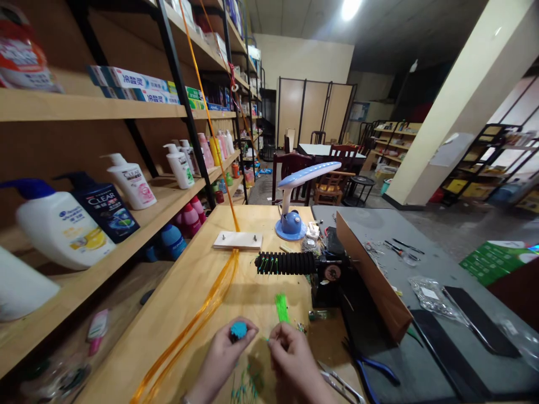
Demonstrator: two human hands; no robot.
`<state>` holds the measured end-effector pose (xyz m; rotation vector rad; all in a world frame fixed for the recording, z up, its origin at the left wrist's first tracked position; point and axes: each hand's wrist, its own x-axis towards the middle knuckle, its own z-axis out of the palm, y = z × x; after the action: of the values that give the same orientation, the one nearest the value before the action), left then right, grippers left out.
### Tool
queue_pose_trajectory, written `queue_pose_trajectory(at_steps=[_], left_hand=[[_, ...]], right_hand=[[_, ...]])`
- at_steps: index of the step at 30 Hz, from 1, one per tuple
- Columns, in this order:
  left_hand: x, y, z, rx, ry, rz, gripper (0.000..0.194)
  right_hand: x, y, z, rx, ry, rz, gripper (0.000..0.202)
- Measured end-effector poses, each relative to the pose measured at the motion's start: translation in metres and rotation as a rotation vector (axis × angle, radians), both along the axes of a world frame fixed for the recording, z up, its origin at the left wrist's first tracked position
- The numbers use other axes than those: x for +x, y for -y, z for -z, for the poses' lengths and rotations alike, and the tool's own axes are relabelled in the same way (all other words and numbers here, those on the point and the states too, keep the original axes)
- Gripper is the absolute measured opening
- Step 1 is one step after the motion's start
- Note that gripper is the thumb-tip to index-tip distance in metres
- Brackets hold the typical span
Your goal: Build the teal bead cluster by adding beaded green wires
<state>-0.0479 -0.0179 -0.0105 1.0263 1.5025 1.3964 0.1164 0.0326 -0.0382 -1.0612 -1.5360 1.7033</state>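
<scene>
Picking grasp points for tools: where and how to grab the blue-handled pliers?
Probably by both blue handles, coming from the near right. They splay toward the person and rightward, while the dark nose of the pliers points away and left. A metal tool lies close on the left, so that side looks tighter.

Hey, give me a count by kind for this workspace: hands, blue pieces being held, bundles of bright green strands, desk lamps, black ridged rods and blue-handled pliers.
Hands: 2 (left hand, right hand)
Held blue piece: 1
Bundle of bright green strands: 1
Desk lamp: 1
Black ridged rod: 1
Blue-handled pliers: 1
Total: 7
</scene>
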Motion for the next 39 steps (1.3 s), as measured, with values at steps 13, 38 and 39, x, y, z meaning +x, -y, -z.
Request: queue_pose_trajectory(at_steps=[13, 38, 39], left_hand=[[0.004, 0.015, -0.009, 0.207, -0.461, -0.022, 0.011], [0.008, 0.005, -0.013, -0.021, 0.1, -0.068, 0.042], [0.007, 0.006, -0.013, -0.01, 0.046, -0.043, 0.039]], right_hand=[[-0.013, -0.002, 0.013, -0.428, -0.18, 0.143, 0.037], [-0.009, -0.002, -0.009, 0.184, 0.074, 0.052, 0.028], [-0.006, -0.002, -0.012, 0.274, 0.123, 0.052, 0.023]])
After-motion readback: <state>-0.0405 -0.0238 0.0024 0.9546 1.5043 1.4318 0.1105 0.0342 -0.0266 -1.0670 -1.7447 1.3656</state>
